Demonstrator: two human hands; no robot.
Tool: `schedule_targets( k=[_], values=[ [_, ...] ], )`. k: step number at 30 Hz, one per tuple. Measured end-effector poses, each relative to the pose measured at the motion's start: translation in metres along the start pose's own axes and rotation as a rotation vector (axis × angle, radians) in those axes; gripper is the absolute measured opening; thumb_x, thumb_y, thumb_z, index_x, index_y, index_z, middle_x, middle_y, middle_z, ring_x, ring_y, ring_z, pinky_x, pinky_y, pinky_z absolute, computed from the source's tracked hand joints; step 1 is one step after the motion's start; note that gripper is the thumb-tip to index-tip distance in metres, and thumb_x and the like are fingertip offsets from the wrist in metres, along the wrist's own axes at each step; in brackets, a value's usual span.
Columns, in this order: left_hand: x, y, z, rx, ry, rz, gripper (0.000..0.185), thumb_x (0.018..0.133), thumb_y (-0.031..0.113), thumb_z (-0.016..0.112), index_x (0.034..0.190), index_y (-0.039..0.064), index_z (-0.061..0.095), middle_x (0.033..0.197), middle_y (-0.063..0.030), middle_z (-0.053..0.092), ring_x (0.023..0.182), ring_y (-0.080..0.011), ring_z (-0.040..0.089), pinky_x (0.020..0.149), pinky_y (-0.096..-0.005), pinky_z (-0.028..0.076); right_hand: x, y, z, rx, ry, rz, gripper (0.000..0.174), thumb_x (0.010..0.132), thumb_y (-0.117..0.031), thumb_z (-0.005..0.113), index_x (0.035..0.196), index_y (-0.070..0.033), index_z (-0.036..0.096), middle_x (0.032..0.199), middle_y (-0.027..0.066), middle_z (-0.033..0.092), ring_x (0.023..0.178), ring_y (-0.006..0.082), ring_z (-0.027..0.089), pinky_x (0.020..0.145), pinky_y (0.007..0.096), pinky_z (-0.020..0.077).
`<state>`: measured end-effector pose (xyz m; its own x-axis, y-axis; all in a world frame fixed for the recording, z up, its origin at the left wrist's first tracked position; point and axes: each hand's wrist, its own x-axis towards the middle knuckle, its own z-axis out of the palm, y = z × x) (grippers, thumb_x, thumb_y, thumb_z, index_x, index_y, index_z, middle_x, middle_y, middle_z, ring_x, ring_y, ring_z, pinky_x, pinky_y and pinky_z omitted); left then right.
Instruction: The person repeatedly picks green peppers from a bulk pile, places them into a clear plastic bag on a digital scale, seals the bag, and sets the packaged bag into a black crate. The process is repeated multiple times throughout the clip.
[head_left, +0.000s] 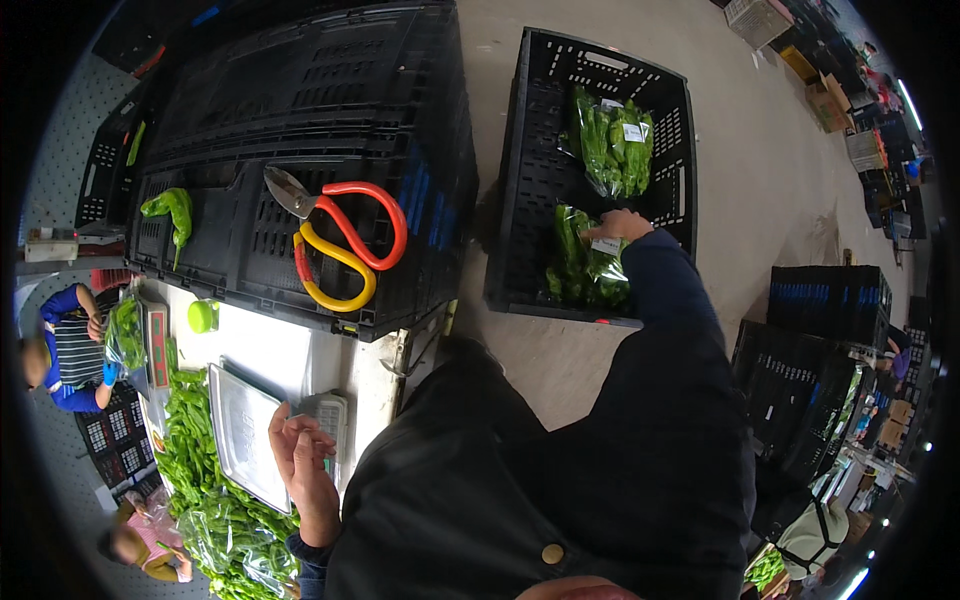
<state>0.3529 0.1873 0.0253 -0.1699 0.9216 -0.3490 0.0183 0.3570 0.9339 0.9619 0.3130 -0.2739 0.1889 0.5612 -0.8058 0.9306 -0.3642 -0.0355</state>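
Note:
My right hand (624, 224) reaches down into a black plastic crate (513, 217) on the floor. Its fingers are bent onto the near clear bag of green peppers (574, 259), which bears a white label; part of the grip is hidden. A second labelled bag of green peppers (611, 142) lies farther back in the same crate. Over the near edge of a flat metal scale pan (251, 435), my left hand (304, 465) is raised with its fingers apart, holding nothing. Loose green peppers (187, 427) are heaped beyond the pan, with clear plastic bags (232, 536) nearby.
Red-and-yellow-handled scissors (330, 232) and one green pepper (176, 214) lie on stacked black crates (225, 247). A green-lidded jar (201, 316) stands on the white table. Across it, one person (71, 352) handles bagged peppers by a scale; another (146, 536) holds a pepper.

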Motion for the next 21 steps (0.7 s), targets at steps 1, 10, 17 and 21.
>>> schedule_targets(
  k=[1, 10, 17, 21],
  values=[
    [0.0, 0.0, 0.001, -0.002, -0.006, 0.005, 0.048, 0.1, 0.017, 0.053, 0.144, 0.006, 0.041, 0.107, -0.0061, 0.054, 0.08, -0.0098, 0.055, 0.069, -0.0226, 0.043, -0.009, -0.006, -0.008, -0.108, -0.022, -0.041, 0.111, 0.064, -0.085, 0.066, 0.141, -0.005, 0.054, 0.137, 0.025, 0.055, 0.135, 0.0424, 0.041, 0.109, 0.058, 0.032],
    [0.001, 0.003, 0.002, -0.031, -0.038, -0.003, 0.048, 0.099, 0.017, 0.054, 0.143, 0.005, 0.039, 0.109, -0.0069, 0.053, 0.082, -0.0123, 0.055, 0.072, -0.0244, 0.045, -0.063, 0.018, 0.009, 0.08, 0.296, -0.193, 0.074, 0.065, -0.043, 0.081, 0.119, 0.0, 0.055, 0.102, 0.0222, 0.069, 0.102, 0.0397, 0.065, 0.084, 0.0478, 0.0511],
    [0.004, 0.001, 0.009, -0.055, -0.08, -0.054, 0.047, 0.098, 0.017, 0.054, 0.142, 0.005, 0.041, 0.109, -0.0065, 0.053, 0.083, -0.012, 0.055, 0.074, -0.024, 0.044, -0.057, 0.025, -0.071, -0.286, 0.687, -0.194, 0.072, 0.069, -0.036, 0.083, 0.13, -0.011, 0.054, 0.119, 0.0133, 0.062, 0.124, 0.0354, 0.053, 0.098, 0.0553, 0.0413],
    [0.007, 0.0, 0.006, -0.048, -0.121, -0.067, 0.047, 0.098, 0.016, 0.054, 0.141, 0.005, 0.041, 0.11, -0.0069, 0.052, 0.084, -0.0124, 0.055, 0.074, -0.0241, 0.044, -0.016, 0.019, -0.035, -0.279, 0.739, -0.058, 0.068, 0.076, -0.022, 0.079, 0.138, -0.019, 0.05, 0.133, 0.0099, 0.05, 0.131, 0.0322, 0.044, 0.107, 0.0582, 0.0365]
  ],
)
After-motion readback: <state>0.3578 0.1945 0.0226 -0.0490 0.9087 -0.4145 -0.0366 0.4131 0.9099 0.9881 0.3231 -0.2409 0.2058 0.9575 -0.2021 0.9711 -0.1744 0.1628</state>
